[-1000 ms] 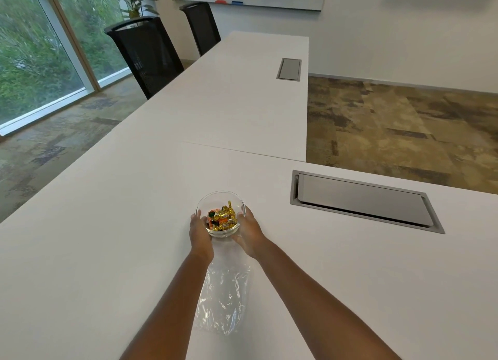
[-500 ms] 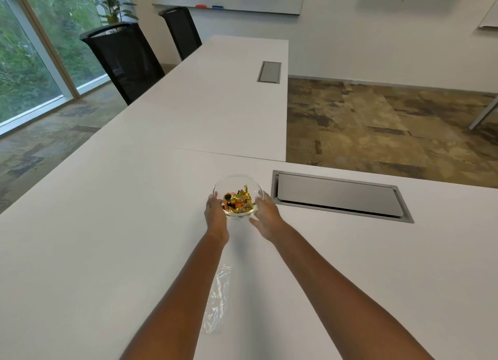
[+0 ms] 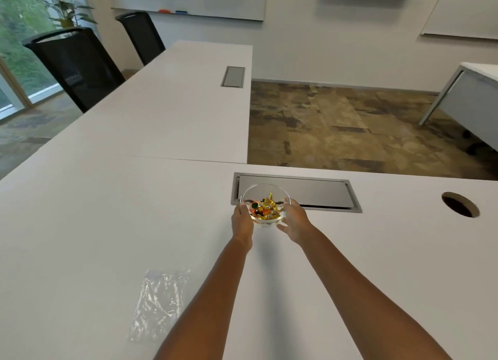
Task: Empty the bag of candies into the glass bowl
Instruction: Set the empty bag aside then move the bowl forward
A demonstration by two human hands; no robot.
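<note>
Bowl [image 3: 265, 202] of candies, clasped between both hands, has moved farther from bag [image 3: 157, 305].

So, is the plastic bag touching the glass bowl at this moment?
Apart. The head view shows the plastic bag flat on the table, with bare tabletop between it and the glass bowl.

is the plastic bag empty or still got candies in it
Empty: the plastic bag lies flat and clear on the table; the candies sit in the glass bowl.

The glass bowl [image 3: 265, 206] sits on the table [image 3: 94, 224], candies [image 3: 265, 210] in it. Behind the bowl lies the hatch [image 3: 310, 191]; the bag [image 3: 159, 303] lies nearer and left.
</note>
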